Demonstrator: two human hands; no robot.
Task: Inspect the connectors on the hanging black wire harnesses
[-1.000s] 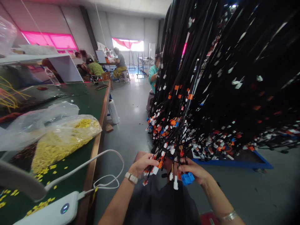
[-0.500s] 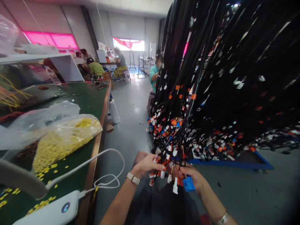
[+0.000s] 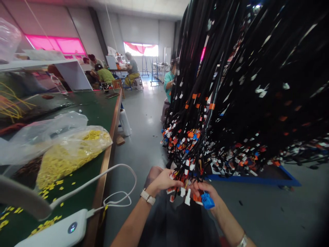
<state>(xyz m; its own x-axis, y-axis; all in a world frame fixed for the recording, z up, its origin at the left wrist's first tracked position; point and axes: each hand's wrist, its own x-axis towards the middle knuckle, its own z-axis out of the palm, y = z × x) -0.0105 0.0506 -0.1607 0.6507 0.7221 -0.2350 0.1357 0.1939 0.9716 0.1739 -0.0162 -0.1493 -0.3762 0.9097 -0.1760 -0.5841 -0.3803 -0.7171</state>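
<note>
Black wire harnesses (image 3: 197, 68) hang in a thick mass, with white, orange, red and blue connectors at their lower ends. My left hand (image 3: 164, 180) is closed around the left side of one cluster of these ends, thumb and fingers pinching the wires. On the cluster's other side, my right hand (image 3: 209, 190) grips wires too. A blue connector (image 3: 207, 200) sticks out below its fingers. Between the hands dangle a white connector (image 3: 187, 197) and an orange connector (image 3: 196, 198). Fingertips on both sides are partly hidden among the wires.
On my left stands a green-topped table (image 3: 95, 113) with a bag of yellow pieces (image 3: 66, 157) and a white power bank (image 3: 59, 230) with a cable. A blue cart frame (image 3: 257, 180) stands under the harnesses. Several people sit farther back, one in teal (image 3: 168, 82) beyond the harnesses.
My left hand has shifted slightly right, closer to my right hand. The dangling white and orange connectors have swung and gathered closer together. Both hands keep their grip.
</note>
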